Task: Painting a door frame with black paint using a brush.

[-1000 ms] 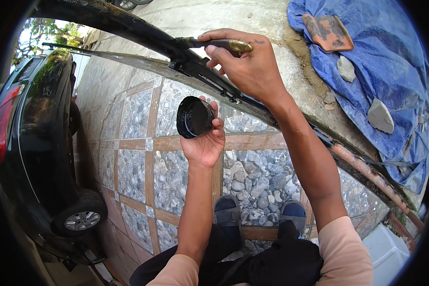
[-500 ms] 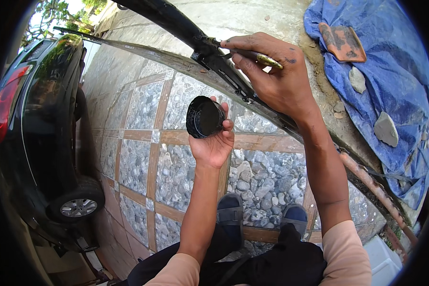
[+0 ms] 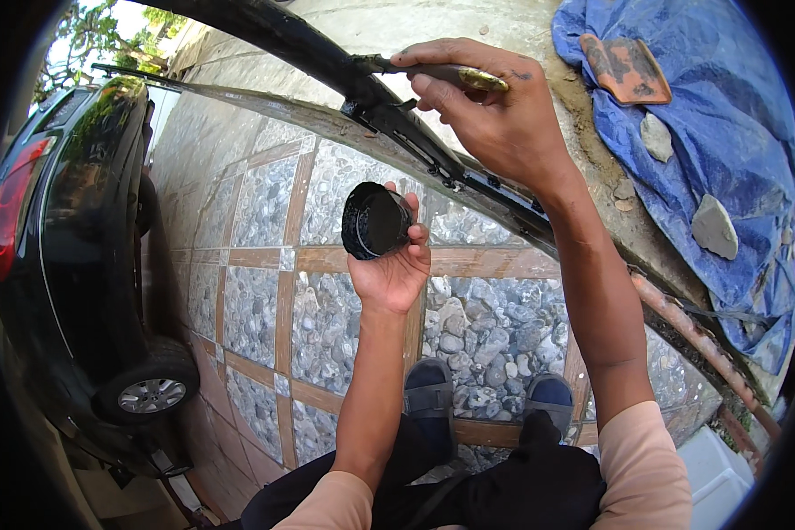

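Observation:
My left hand (image 3: 396, 276) is wrapped round a small cup of black paint (image 3: 378, 221), tilted so that its dark inside shows. Pinched in my right hand (image 3: 503, 115) is a paintbrush (image 3: 450, 75) with a paint-smeared handle. Its bristle end meets the black metal bar (image 3: 300, 49) just above a joint with brackets. Dark smudges mark the back of my right hand. The bar slants from the upper left down behind my right forearm.
A black car (image 3: 79, 247) stands at the left. To the right a blue tarp (image 3: 707, 194) carries a broken roof tile (image 3: 625, 71) and stones (image 3: 714, 227). A rusty pipe (image 3: 680, 322) and a white container (image 3: 714, 468) lie at lower right. Pebbled paving (image 3: 495, 344) surrounds my feet.
My right hand has moved slightly up and left with the paintbrush, whose tip now sits a little higher along the bar. My left hand holds the cup almost where it was.

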The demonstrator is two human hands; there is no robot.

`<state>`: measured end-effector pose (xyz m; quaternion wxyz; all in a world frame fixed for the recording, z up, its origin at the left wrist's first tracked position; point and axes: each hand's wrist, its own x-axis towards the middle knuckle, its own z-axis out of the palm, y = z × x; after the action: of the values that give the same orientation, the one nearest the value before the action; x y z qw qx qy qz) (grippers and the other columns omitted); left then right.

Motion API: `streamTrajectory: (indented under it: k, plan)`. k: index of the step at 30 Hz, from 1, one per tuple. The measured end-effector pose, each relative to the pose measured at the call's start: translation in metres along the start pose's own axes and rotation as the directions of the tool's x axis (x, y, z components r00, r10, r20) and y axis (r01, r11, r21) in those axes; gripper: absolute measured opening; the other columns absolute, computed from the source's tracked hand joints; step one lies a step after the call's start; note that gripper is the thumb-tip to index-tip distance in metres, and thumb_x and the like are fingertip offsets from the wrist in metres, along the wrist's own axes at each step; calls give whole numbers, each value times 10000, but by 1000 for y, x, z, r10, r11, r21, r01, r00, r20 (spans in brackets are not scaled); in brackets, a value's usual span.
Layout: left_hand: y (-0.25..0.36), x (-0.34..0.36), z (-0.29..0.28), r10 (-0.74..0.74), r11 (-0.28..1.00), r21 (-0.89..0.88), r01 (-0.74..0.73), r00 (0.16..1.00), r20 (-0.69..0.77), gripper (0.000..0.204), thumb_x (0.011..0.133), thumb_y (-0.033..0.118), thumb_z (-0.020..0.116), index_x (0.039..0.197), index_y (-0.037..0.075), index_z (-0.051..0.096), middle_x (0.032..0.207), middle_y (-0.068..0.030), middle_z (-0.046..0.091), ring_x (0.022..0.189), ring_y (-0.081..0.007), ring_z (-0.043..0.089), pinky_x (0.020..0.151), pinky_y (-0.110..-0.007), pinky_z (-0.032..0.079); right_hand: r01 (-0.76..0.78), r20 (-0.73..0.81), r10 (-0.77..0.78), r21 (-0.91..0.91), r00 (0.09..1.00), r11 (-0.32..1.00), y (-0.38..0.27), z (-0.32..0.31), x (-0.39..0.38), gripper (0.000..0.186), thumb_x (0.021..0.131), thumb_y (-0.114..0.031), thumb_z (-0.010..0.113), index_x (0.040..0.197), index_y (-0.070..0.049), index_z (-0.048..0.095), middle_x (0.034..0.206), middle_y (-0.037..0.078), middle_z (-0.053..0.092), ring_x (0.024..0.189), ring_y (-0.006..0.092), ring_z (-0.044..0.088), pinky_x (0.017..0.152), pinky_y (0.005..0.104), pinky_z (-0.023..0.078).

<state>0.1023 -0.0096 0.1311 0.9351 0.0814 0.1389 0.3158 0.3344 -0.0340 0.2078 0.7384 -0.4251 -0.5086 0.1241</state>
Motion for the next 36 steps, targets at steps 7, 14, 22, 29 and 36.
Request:
streamTrajectory:
  k: [7, 14, 22, 29, 36]
  plan:
    - [-3, 0, -1, -12, 1000, -1, 12, 1000, -9, 513, 948, 377, 542, 1415, 176, 477, 1311, -138, 565, 938, -248, 599, 741, -348, 574, -221, -224, 183, -158, 957, 962, 31, -15, 5, 195, 816, -188, 643, 874, -32, 746, 646, 73, 689, 577, 114, 629, 560, 260, 495]
    - [-3, 1, -3, -21, 1000, -24, 20, 1000, -23, 542, 947, 420, 511, 1426, 172, 464, 1311, -174, 585, 944, -286, 626, 730, -362, 571, -364, -233, 387, 136, 892, 921, 37, 0, 20, 253, 808, -215, 596, 755, -3, 722, 588, 99, 670, 508, 147, 652, 581, 290, 542]
    - [-7, 0, -1, -23, 1000, -23, 21, 998, -51, 536, 945, 413, 523, 1423, 175, 471, 1308, -169, 582, 937, -285, 625, 727, -358, 569, -364, -268, 372, 82, 888, 928, 47, 11, 21, 341, 818, -234, 597, 610, 29, 657, 532, 146, 621, 460, 209, 618, 535, 342, 520]
    - [-12, 1, -2, -28, 999, -22, 28, 999, -37, 532, 942, 414, 529, 1412, 170, 483, 1308, -170, 581, 938, -283, 623, 727, -355, 566, -323, -266, 327, 57, 907, 945, 42, 14, 24, 283, 814, -188, 615, 680, 54, 672, 601, 149, 663, 546, 222, 668, 583, 330, 545]
    - [-7, -3, 1, -18, 1000, -17, 17, 999, -40, 533, 944, 417, 526, 1413, 169, 480, 1307, -175, 585, 938, -282, 624, 729, -358, 563, -270, -96, 279, 100, 956, 958, 22, -30, 21, 204, 815, -144, 629, 934, -28, 747, 734, 109, 710, 633, 148, 697, 578, 270, 572]
